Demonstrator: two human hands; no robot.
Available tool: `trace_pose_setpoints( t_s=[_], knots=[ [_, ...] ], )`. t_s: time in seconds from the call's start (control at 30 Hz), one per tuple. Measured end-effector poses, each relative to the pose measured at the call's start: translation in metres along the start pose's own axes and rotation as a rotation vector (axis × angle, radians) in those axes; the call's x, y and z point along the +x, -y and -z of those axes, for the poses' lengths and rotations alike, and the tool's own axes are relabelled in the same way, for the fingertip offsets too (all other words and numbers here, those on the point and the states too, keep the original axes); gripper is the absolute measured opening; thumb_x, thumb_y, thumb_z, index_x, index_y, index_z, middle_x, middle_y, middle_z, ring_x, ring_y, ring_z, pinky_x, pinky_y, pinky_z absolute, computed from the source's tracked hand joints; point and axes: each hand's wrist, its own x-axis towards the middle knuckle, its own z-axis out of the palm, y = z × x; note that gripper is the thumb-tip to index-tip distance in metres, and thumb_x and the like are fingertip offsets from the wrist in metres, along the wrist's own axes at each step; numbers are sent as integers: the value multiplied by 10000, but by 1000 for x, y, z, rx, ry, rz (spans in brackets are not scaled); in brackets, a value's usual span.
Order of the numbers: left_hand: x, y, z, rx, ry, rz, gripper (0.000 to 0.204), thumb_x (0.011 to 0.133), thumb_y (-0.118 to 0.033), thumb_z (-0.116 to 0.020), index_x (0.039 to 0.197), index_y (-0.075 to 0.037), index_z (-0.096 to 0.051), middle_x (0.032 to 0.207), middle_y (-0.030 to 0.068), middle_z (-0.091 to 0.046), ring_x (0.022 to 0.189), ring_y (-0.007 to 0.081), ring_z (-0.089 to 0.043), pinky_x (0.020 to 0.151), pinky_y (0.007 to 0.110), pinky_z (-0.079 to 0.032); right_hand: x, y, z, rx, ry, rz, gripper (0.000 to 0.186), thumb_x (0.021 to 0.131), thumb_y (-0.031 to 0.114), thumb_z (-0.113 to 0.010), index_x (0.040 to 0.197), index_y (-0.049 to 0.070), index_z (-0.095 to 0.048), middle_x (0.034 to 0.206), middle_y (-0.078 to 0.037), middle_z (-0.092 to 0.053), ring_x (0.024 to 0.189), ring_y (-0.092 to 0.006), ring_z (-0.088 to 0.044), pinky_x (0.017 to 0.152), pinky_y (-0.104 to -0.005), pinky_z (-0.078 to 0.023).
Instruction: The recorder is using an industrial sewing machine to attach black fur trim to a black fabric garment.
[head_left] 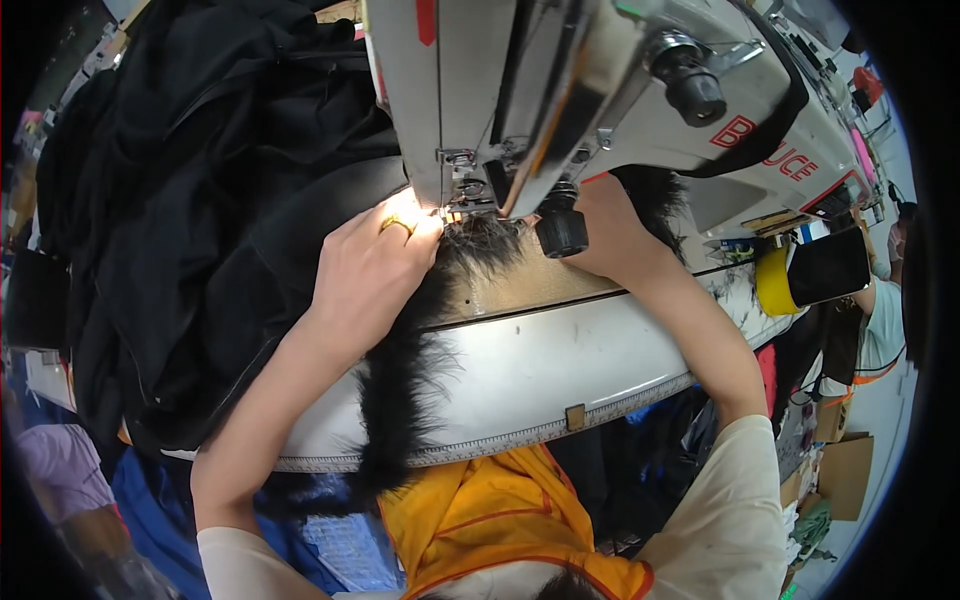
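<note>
A white sewing machine [700, 180] stands over the work, its lamp lighting the needle area. My left hand [375, 268], with a gold-coloured ring, is closed right beside the presser foot. Its fingertips press on a strip of black fur trim [395, 400], which runs under the foot and hangs over the table's front edge. Black fabric [190, 240] lies heaped to the left, reaching under that hand. My right hand [615, 235] is at the other side of the needle, near more of the fur. A dark knob and the machine head hide most of its fingers.
A ruler tape [520, 437] runs along the front edge of the white table [530, 355]. Yellow tape [773, 282] sits at the table's right. An orange apron [490, 510] covers my lap. At the far right, another person [882, 320] is partly visible near cardboard boxes [846, 475].
</note>
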Motion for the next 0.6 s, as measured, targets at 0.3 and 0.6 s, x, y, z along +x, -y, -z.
trace_pose_setpoints(
  t_s=[0.3,0.6],
  knots=[
    [9,4,-2,45,-45,-64,74,672,-47,-599,744,-65,-595,691,42,-534,774,174,-574,636,272,-500,1,-8,-10,88,-80,-46,97,695,151,-647,661,61,-633,773,-60,-609,791,-241,-565,638,-348,-483],
    [6,10,-2,117,-4,-40,110,632,-38,-590,740,-59,-603,750,41,-567,829,167,-571,622,260,-508,2,-1,-5,-52,-84,-53,148,671,100,-608,805,111,-670,836,-52,-622,814,-239,-566,662,-344,-493]
  ],
)
